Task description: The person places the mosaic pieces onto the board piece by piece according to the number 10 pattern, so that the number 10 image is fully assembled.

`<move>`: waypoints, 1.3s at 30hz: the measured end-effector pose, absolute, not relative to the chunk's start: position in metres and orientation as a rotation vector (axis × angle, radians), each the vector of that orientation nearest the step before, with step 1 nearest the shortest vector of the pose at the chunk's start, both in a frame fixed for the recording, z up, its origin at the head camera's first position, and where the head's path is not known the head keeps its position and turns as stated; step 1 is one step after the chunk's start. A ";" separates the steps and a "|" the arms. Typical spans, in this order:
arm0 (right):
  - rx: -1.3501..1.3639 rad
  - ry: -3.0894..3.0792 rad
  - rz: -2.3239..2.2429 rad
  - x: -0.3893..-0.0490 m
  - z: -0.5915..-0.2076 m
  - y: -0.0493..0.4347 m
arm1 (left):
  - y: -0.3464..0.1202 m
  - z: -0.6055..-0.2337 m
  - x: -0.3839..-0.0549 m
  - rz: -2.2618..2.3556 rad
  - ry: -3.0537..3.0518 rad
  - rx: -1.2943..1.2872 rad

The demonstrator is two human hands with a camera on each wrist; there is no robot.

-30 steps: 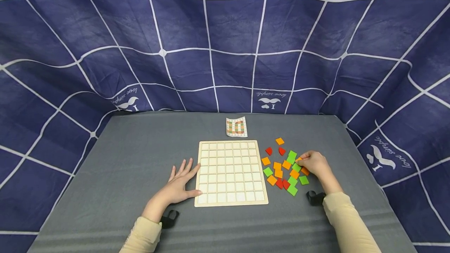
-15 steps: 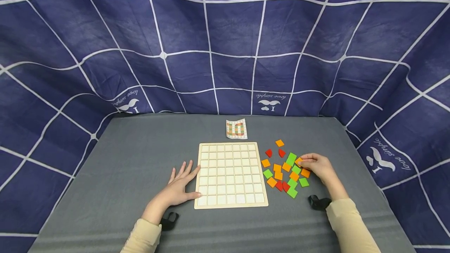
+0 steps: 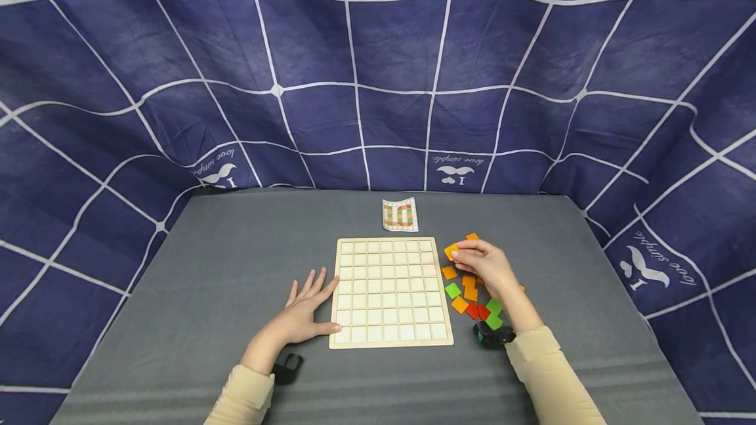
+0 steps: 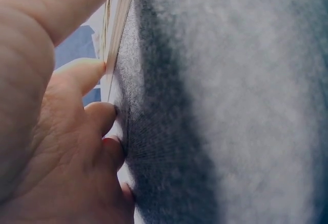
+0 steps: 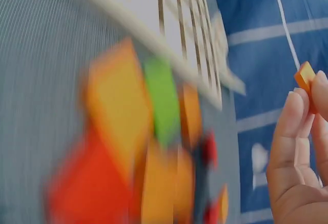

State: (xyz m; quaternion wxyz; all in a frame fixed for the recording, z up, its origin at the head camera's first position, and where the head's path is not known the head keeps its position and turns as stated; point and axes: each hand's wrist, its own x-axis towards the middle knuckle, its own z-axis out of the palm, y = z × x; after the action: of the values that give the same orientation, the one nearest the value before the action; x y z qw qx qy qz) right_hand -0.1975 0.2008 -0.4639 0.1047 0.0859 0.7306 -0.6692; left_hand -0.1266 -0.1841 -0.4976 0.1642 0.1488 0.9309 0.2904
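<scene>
A pale wooden grid board (image 3: 391, 292) with bare square cells lies flat on the grey table. My left hand (image 3: 298, 313) is spread out, its thumb and index finger touching the board's left edge; the left wrist view has those fingertips along the board's side (image 4: 117, 29). My right hand (image 3: 487, 264) pinches an orange square tile (image 3: 451, 252) between thumb and fingers, off the board's upper right corner. In the right wrist view the held tile (image 5: 306, 78) shows at the fingertips. Part of the tile pile is hidden beneath the right hand and forearm.
Loose orange, green and red tiles lie right of the board, among them a green tile (image 3: 453, 290) and a red tile (image 3: 472, 311). A small printed pattern card (image 3: 400, 215) lies behind the board. A dark blue curtain (image 3: 378, 71) rises behind the table.
My right hand has lifted the orange tile from the right side of the pile and carried it left, towards the board's upper right corner. The left hand stays at the board's edge.
</scene>
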 end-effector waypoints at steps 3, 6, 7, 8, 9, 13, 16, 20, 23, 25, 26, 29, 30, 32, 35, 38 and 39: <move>0.195 2.093 -2.022 -0.202 -0.465 0.167 | -0.184 -0.498 -0.127 0.829 2.648 0.431; 0.172 2.058 -2.050 -0.205 -0.470 0.136 | -0.183 -0.496 -0.126 0.836 2.645 0.434; 0.164 2.052 -2.054 -0.206 -0.471 0.127 | -0.183 -0.496 -0.126 0.840 2.643 0.433; 0.160 2.047 -2.057 -0.207 -0.473 0.118 | -0.182 -0.495 -0.126 0.848 2.640 0.432; 0.147 2.048 -2.064 -0.207 -0.475 0.110 | -0.182 -0.495 -0.125 0.849 2.639 0.432; 0.131 2.061 -2.061 -0.210 -0.480 0.081 | -0.181 -0.494 -0.126 0.850 2.638 0.433; 0.109 2.116 -2.016 -0.213 -0.483 0.064 | -0.180 -0.494 -0.127 0.845 2.647 0.432; 0.017 2.269 -1.898 -0.217 -0.485 0.043 | -0.180 -0.494 -0.127 0.834 2.651 0.424; -0.065 2.368 -1.795 -0.220 -0.485 0.031 | -0.181 -0.495 -0.127 0.832 2.647 0.419; -0.122 2.420 -1.730 -0.221 -0.485 0.024 | -0.181 -0.496 -0.127 0.828 2.645 0.416; -0.150 2.449 -1.694 -0.221 -0.485 0.021 | -0.180 -0.496 -0.127 0.836 2.644 0.418; -0.227 2.552 -1.578 -0.223 -0.485 0.015 | -0.180 -0.497 -0.127 0.837 2.643 0.411; -0.250 2.588 -1.537 -0.223 -0.484 0.013 | -0.180 -0.498 -0.127 0.841 2.647 0.410; -0.295 2.657 -1.454 -0.225 -0.484 0.010 | -0.180 -0.499 -0.127 0.850 2.654 0.408; -0.349 2.728 -1.354 -0.227 -0.485 0.006 | -0.182 -0.501 -0.126 0.851 2.660 0.400; -0.373 2.753 -1.294 -0.228 -0.485 0.001 | -0.183 -0.501 -0.125 0.862 2.668 0.397; -0.379 2.758 -1.280 -0.229 -0.486 0.000 | -0.183 -0.501 -0.124 0.855 2.667 0.390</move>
State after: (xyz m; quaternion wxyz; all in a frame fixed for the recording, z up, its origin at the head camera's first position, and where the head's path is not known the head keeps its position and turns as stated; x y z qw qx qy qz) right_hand -0.2286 -0.0003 -0.4857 0.0386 -0.1237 0.8994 -0.4175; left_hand -0.1244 -0.1832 -0.5012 0.1561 0.1363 0.9316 0.2988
